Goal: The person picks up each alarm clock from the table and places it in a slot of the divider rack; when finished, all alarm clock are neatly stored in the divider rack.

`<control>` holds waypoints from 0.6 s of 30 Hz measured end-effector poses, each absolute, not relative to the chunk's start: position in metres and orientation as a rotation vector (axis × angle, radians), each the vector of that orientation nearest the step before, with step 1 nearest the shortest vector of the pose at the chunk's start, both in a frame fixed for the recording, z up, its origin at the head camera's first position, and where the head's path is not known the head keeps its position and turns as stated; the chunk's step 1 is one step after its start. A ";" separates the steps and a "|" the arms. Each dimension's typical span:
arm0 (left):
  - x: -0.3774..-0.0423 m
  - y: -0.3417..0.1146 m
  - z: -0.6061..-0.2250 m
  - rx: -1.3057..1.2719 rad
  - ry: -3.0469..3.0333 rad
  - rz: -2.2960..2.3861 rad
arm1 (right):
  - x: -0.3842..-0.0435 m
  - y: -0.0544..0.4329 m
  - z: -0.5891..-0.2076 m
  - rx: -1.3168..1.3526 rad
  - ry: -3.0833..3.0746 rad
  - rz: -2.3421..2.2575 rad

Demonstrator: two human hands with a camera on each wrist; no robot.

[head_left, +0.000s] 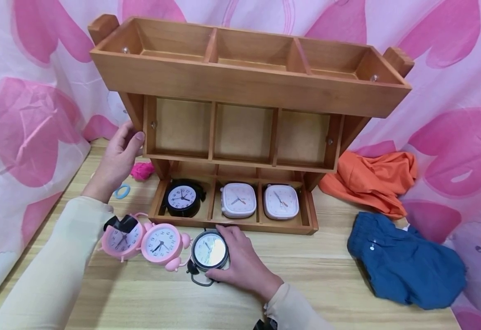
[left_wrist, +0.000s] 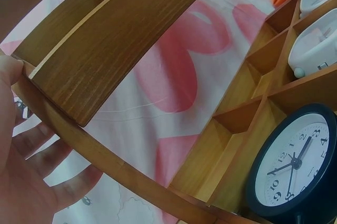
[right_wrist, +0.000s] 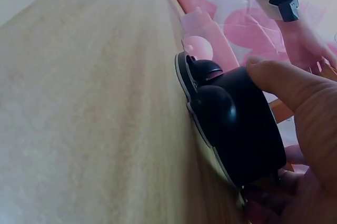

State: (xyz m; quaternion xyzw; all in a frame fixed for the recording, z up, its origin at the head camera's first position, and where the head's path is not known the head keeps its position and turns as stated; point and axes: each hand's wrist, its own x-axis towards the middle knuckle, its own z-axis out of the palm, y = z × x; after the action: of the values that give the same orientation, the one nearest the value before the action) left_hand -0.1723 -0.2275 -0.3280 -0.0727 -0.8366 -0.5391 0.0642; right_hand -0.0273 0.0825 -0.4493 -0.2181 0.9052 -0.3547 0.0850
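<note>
I have a heart-printed curtain (head_left: 38, 123) behind a wood-grained table (head_left: 314, 270). The three-tiered wooden rack (head_left: 248, 82) fills the middle — blue cloth (head_left: 405, 261) and orange cloth (head_left: 372, 178) lie to its right. Its bottom tier carries two white clocks (head_left: 239, 200) and a round black clock (head_left: 181, 198). My left hand (head_left: 118, 160) grips the rack's left side; my right hand (head_left: 242, 256) — thumb and fingers curled round — grasps a dark-rimmed clock (head_left: 209, 250) just before that tier, beside two pink clocks (head_left: 162, 244).

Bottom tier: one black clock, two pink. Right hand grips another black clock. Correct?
Wrong on colour: in the bottom tier, the middle clock and right-end clock are white, not pink; the head view shows it. The tier does hold one black clock, and the right hand does grip another black clock.
</note>
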 end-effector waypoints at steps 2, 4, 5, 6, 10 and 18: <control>-0.173 -0.228 -0.329 -0.216 -2.534 -1.628 | -0.028 0.081 -0.451 -0.684 2.713 -1.016; -0.173 -0.228 -0.329 -0.210 -2.543 -1.625 | -0.030 0.080 -0.453 -0.719 2.725 -0.976; -0.173 -0.228 -0.330 -0.208 -2.546 -1.625 | -0.030 0.079 -0.453 -0.731 2.729 -0.960; -0.173 -0.228 -0.330 -0.205 -2.550 -1.622 | -0.031 0.078 -0.454 -0.742 2.733 -0.945; -0.174 -0.228 -0.330 -0.204 -2.556 -1.617 | -0.033 0.076 -0.456 -0.743 2.733 -0.935; -0.173 -0.229 -0.329 -0.211 -2.545 -1.621 | -0.034 0.076 -0.458 -0.756 2.740 -0.956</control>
State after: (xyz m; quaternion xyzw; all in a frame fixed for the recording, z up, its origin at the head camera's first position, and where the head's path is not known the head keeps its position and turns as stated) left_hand -0.1734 -0.2286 -0.3289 -0.0697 -0.8399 -0.5351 0.0583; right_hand -0.0337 0.0759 -0.4575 -0.2516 0.9114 -0.3179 0.0711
